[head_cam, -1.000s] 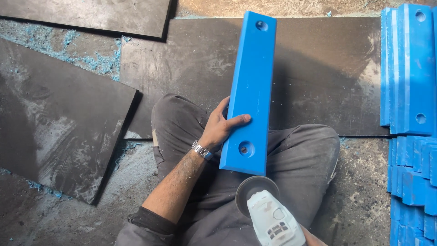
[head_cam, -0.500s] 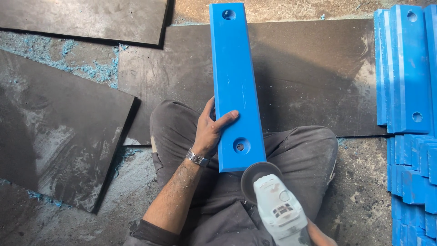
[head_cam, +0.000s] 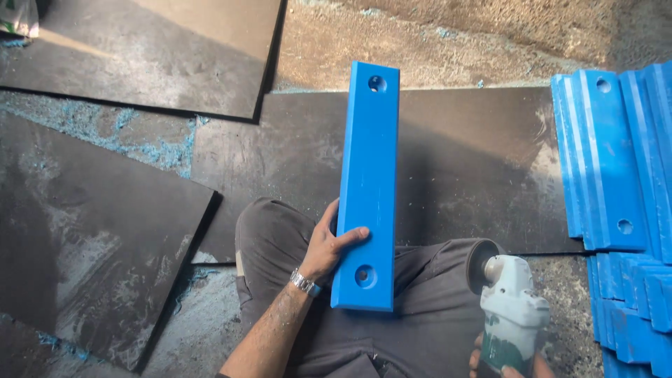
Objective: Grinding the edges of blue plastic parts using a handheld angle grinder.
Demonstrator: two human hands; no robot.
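My left hand grips the left edge of a long blue plastic bar with a round hole near each end. The bar stands lengthwise away from me, its near end over my lap. My right hand shows only at the bottom edge, wrapped around a white and green angle grinder. The grinder's dark disc sits to the right of the bar, apart from it, above my right thigh.
Dark flat sheets lie on the dusty floor ahead and to the left. A stack of similar blue bars lies at the right edge. Blue shavings are scattered on the ground.
The bar has straightened and shifted slightly in my left hand. The grinder has moved right, away from the bar's near end, where its disc sat before.
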